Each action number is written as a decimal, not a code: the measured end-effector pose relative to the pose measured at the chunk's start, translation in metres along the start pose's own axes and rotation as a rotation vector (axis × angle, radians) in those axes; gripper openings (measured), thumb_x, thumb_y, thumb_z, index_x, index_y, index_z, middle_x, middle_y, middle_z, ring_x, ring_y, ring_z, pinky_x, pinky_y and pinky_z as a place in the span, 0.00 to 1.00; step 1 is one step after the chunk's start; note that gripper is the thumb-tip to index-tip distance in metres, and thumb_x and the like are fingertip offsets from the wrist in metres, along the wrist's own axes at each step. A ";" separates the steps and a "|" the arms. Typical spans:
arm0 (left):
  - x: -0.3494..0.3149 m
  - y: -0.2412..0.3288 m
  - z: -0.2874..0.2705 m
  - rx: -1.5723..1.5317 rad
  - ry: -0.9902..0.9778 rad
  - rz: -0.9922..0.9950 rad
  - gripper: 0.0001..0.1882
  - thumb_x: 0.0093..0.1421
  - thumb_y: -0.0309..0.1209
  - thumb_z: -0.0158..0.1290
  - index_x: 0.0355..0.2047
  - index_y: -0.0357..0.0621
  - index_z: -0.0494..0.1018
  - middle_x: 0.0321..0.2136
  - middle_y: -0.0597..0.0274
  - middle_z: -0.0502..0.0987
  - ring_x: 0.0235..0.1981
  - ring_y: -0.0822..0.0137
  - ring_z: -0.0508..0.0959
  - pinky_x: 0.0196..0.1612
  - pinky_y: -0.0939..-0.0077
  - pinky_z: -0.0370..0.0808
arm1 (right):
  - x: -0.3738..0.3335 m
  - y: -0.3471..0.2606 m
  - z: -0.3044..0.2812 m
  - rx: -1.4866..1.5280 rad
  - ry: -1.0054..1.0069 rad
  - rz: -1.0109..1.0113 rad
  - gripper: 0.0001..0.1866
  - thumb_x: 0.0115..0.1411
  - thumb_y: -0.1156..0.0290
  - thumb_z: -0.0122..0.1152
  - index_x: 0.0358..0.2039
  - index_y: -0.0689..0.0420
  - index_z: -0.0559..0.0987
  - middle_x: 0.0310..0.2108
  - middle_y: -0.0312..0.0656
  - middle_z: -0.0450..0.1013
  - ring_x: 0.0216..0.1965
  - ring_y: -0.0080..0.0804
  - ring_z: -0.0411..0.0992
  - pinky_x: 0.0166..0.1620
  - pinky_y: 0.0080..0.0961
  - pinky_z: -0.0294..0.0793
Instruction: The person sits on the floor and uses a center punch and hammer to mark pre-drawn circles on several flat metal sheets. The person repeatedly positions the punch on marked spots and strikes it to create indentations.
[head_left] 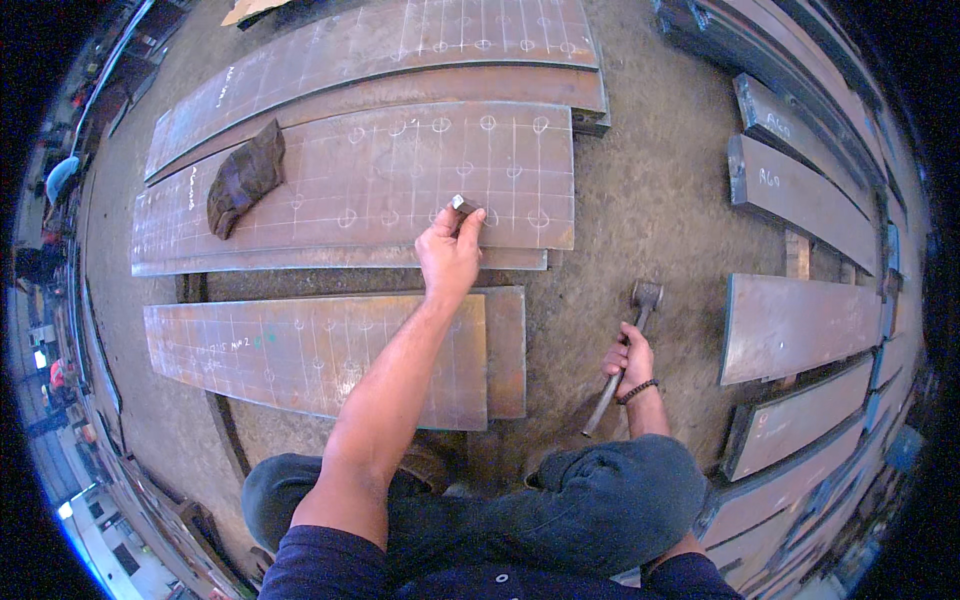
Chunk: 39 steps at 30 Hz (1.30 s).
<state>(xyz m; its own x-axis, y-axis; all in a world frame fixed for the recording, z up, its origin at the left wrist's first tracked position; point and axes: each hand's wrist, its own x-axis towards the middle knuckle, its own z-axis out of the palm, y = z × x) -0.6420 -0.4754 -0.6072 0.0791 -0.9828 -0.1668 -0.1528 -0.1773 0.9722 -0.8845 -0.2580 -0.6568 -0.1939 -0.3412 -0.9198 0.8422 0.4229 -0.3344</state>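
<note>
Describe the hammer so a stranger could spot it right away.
Find the floor between the gridded plates on the left and the plates along the right. Over it, the right hand grips the hammer. Unlike those flat plates, it has a blocky head on a slim handle.

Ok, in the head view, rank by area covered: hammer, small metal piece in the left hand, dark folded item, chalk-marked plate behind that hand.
1. Chalk-marked plate
2. Dark folded item
3. Hammer, longer but slimmer, partly hidden by the right hand
4. Small metal piece, partly covered by fingers
</note>
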 end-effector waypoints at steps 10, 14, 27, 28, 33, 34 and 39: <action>0.004 -0.004 0.000 0.054 0.007 0.015 0.09 0.59 0.31 0.59 0.34 0.37 0.78 0.23 0.65 0.79 0.15 0.79 0.70 0.17 0.78 0.68 | 0.000 -0.001 -0.002 -0.022 0.042 -0.007 0.14 0.58 0.56 0.60 0.27 0.46 0.65 0.14 0.25 0.54 0.12 0.16 0.52 0.15 0.19 0.53; 0.004 0.000 0.001 0.053 0.001 0.017 0.09 0.59 0.30 0.59 0.36 0.37 0.78 0.24 0.65 0.80 0.15 0.80 0.69 0.17 0.79 0.67 | -0.001 -0.002 -0.001 0.008 0.024 0.027 0.14 0.59 0.57 0.60 0.25 0.45 0.65 0.14 0.24 0.53 0.11 0.15 0.51 0.15 0.19 0.52; 0.002 0.006 0.002 0.056 0.002 0.003 0.09 0.59 0.31 0.60 0.35 0.37 0.79 0.22 0.67 0.78 0.15 0.80 0.69 0.17 0.80 0.67 | -0.005 -0.004 0.002 0.030 0.016 0.040 0.14 0.59 0.57 0.59 0.26 0.45 0.64 0.13 0.24 0.51 0.11 0.16 0.51 0.14 0.20 0.51; 0.002 0.006 0.003 0.062 0.007 0.014 0.09 0.59 0.31 0.60 0.35 0.37 0.79 0.22 0.67 0.78 0.15 0.80 0.69 0.17 0.80 0.67 | -0.005 -0.004 0.003 0.030 0.014 0.041 0.14 0.59 0.57 0.59 0.26 0.45 0.64 0.13 0.25 0.51 0.11 0.16 0.51 0.14 0.20 0.51; 0.003 0.002 0.001 0.095 -0.015 0.019 0.07 0.59 0.30 0.59 0.35 0.40 0.78 0.24 0.68 0.78 0.17 0.81 0.69 0.18 0.82 0.67 | -0.007 -0.003 0.004 -0.014 0.041 0.013 0.13 0.60 0.56 0.57 0.27 0.46 0.65 0.14 0.26 0.53 0.11 0.17 0.51 0.14 0.21 0.52; 0.004 0.001 0.001 0.112 -0.017 0.017 0.07 0.59 0.30 0.59 0.35 0.40 0.78 0.24 0.68 0.78 0.17 0.81 0.69 0.18 0.82 0.67 | -0.007 -0.003 0.004 -0.018 0.046 0.007 0.13 0.61 0.56 0.57 0.28 0.47 0.66 0.14 0.27 0.54 0.11 0.18 0.51 0.15 0.21 0.52; 0.002 0.001 0.000 0.220 -0.021 0.099 0.09 0.58 0.31 0.59 0.36 0.39 0.78 0.21 0.62 0.78 0.16 0.76 0.73 0.20 0.76 0.71 | -0.006 0.005 0.011 -0.252 0.174 -0.163 0.15 0.63 0.53 0.53 0.29 0.50 0.67 0.16 0.31 0.59 0.11 0.22 0.57 0.14 0.24 0.59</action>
<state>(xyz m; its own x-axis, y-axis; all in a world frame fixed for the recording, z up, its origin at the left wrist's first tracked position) -0.6423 -0.4777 -0.6062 0.0330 -0.9964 -0.0780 -0.3698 -0.0847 0.9252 -0.8739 -0.2628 -0.6506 -0.4170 -0.2819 -0.8641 0.6465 0.5762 -0.5000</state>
